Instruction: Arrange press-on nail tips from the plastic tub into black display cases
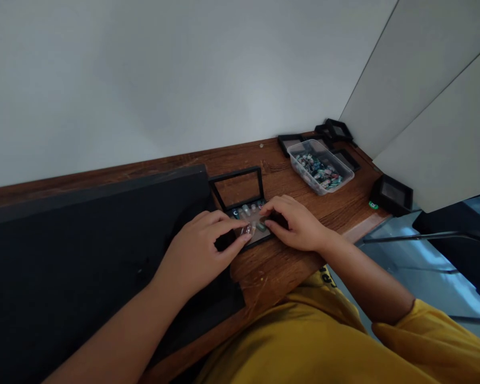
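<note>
An open black-framed case [260, 175] lies on the wooden table, its clear lid raised toward the wall. Along its back edge runs a row of small glossy pieces [246, 209] that look like false nails. My left hand [202, 248] reaches in from the left, thumb and forefinger pinched on a reddish glossy piece [246, 229] over the case. From the right comes my right hand [294, 221], its thumb and forefinger curved at the case's right side beside a greenish piece [261, 227]. Whether those right fingertips hold anything is too small to tell.
A clear plastic tub [320, 166] of many small pieces stands at the back right. Several black cases surround it, one [392, 194] at the table's right edge. A large black panel [88, 256] covers the left side. A wall [164, 80] rises behind.
</note>
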Tool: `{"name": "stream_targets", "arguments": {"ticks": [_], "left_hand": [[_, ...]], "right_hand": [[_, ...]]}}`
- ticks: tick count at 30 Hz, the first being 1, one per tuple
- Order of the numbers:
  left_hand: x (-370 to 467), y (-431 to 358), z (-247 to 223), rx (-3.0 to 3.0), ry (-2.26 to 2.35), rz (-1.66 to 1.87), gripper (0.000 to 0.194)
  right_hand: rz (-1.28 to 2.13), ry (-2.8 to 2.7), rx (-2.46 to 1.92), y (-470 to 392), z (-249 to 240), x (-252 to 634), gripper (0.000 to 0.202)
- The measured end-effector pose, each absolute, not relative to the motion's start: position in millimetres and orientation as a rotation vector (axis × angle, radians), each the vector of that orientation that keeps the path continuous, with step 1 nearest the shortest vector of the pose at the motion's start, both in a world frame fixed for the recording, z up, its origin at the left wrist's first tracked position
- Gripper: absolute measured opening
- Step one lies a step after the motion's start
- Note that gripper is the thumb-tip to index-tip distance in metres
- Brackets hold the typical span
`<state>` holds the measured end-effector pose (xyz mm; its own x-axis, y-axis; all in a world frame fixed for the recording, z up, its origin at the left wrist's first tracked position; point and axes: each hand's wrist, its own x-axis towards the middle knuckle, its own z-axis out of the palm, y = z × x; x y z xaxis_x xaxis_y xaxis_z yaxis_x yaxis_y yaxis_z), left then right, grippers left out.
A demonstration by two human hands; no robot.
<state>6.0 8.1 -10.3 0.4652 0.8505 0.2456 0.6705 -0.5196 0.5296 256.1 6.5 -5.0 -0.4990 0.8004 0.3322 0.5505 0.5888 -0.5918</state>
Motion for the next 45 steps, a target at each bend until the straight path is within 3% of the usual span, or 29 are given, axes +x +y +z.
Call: {"name": "stream_targets", "arguments": {"ticks": [12, 31, 38, 45], "left_hand": [[8, 7, -12, 2.337, 1.237, 0.743, 0.033], [0, 6, -13, 2.44, 1.092, 0.845, 0.036], [-5, 8, -11, 2.379, 1.198, 0.862, 0.021], [-3, 9, -13, 2.368, 1.269, 0.817, 0.028]], "right_hand": [[0.49, -2.315, -0.964, 7, -5, 256, 0.021], [0.451, -2.372, -0.992, 6, -5, 256, 0.018], [0.432, -2.357, -0.965, 7, -7, 256, 0.019], [0.429, -2.363, -0.944, 6, -4, 256, 0.019]]}}
